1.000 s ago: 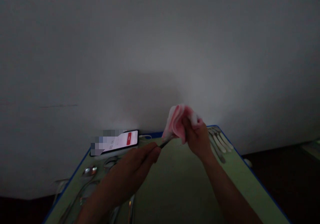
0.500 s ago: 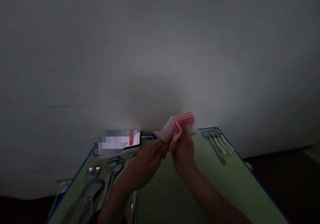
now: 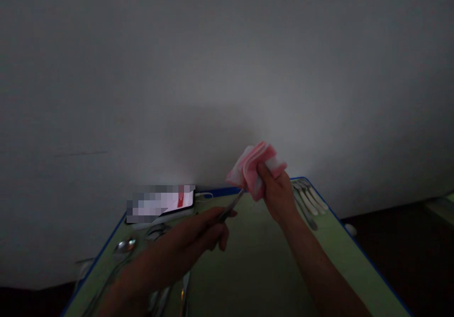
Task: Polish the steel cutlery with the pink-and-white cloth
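My left hand (image 3: pixel 207 229) is closed around the handle of a slim metal utensil (image 3: pixel 234 203), which slants up and to the right. Its far end disappears into a folded pink-and-white cloth (image 3: pixel 252 166), so I cannot make out what kind of utensil it is. My right hand (image 3: pixel 278 192) grips the cloth, thumb pressed on its near side. Both hands are raised above the green table (image 3: pixel 255 269).
At the back left a phone (image 3: pixel 156 208) leans with a white cable plugged in. Metal spoons (image 3: pixel 126 246) and other utensils lie at the left, partly under my left arm. Several white-handled forks (image 3: pixel 312 199) lie at the right. A grey wall (image 3: pixel 227 71) stands behind.
My left hand has drawn back down and left, and the utensil's shaft now shows between the hands. My right hand and the cloth have moved slightly up and right.
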Demonstrator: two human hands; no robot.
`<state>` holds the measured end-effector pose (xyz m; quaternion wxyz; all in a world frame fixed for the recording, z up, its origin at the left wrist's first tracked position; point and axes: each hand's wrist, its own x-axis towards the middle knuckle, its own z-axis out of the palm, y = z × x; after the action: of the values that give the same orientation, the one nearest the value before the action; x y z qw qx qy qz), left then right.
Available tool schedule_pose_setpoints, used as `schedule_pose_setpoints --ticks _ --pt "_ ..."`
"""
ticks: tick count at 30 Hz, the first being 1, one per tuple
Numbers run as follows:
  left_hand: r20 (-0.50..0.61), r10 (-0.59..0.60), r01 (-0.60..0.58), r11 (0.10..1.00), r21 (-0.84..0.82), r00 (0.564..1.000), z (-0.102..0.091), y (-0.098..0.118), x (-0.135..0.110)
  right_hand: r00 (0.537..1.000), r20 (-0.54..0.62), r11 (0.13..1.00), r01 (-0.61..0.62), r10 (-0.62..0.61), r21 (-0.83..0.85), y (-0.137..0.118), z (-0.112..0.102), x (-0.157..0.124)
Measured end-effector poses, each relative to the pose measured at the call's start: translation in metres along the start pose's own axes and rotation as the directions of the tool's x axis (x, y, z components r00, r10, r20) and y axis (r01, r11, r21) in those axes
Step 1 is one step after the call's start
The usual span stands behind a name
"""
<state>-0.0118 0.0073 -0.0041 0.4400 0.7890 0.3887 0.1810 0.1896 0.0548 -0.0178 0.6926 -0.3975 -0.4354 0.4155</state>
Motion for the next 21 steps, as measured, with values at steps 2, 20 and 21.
schedule_pose_setpoints --ticks 2,20,21 --pt "-0.011 -0.018 0.018 1.0 0.017 1.0 -0.009 0.0 -0.007 0.984 0.131 0.956 0.15 -0.12 -0.253 -0.019 -0.015 0.001" --pt "-0.036 0.029 -0.025 0.994 0.103 0.999 -0.019 0.006 -0.025 0.935 0.103 0.82 0.347 -0.338 -0.455 -0.06 -0.041 -0.011" --pt "-0.015 0.038 -0.036 0.991 0.13 0.999 -0.016 0.009 -0.02 0.939 0.004 0.859 0.316 -0.343 -0.402 -0.056 -0.034 -0.012"
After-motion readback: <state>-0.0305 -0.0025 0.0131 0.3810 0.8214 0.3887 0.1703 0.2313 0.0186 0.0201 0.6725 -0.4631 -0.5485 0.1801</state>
